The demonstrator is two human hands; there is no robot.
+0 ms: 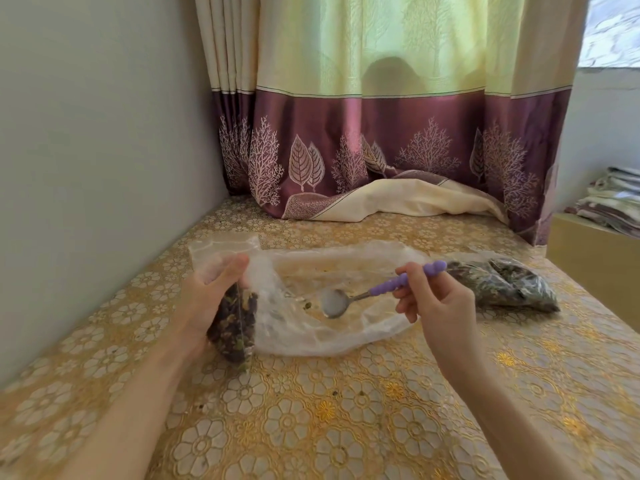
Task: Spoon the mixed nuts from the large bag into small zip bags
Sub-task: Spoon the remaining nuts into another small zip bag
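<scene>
My left hand (pixel 207 299) grips a small bag (pixel 235 323) of nuts, upright on the table (pixel 346 410). My right hand (pixel 433 299) pinches the spoon (pixel 367 292), its empty bowl over the nearly emptied large bag (pixel 346 271); filled bags (pixel 502 285) lie right

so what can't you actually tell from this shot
All head view.
- Small bag mouth: left hand covers it, so open or zipped is unclear.
- Big bag: cloudy plastic hides how many nuts remain; only a few specks show.
- Spoon bowl: glare, cannot tell if it carries anything. The right hand hides part of the handle.
- Filled bags: they overlap, so the count is unclear.
</scene>
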